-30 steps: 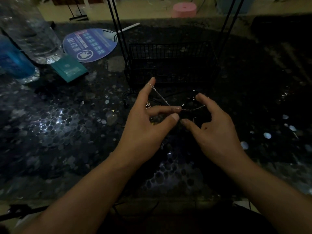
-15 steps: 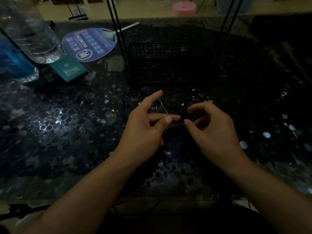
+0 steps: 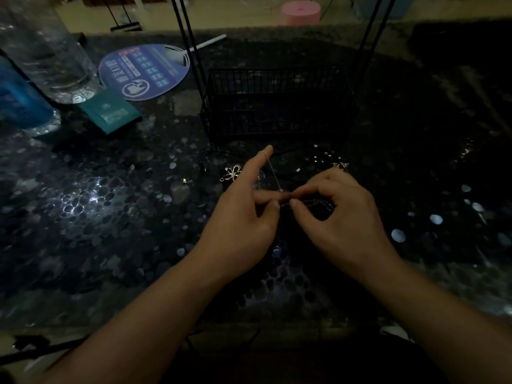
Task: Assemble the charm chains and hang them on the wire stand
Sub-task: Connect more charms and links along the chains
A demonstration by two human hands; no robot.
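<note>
A dark pebble-patterned tabletop [image 3: 110, 217] fills the view, poorly lit, with glare patches that hide small metal parts. That is the first hazard: anything dropped here would be hard to find again.

At the far centre stands the black wire stand [image 3: 277, 101], its basket base low and two pairs of thin uprights rising out of frame. No chain is seen hanging on it, so by my reading the hanging is not yet done.

At far left are a clear plastic bottle [image 3: 47, 51], a blue bottle [image 3: 19, 101], a round blue fan [image 3: 144, 70] and a teal packet [image 3: 110, 112], all well apart from the work.

The left hand [image 3: 241, 217] has its index finger stretched toward the stand with the thin chain [image 3: 274, 173] draped over the fingertip; thumb and another finger are closed together on the chain lower down. The right hand [image 3: 340, 217] has its thumb and forefinger pinched on the same chain where the two hands meet, other fingers curled.

A flower charm [image 3: 231, 173] lies just left of the left index finger, another charm [image 3: 340, 165] just beyond the right knuckles.

Likely troubles: the chain sliding off the fingertip, tangling, or a tiny link slipping from the pinch in this dimness.
</note>
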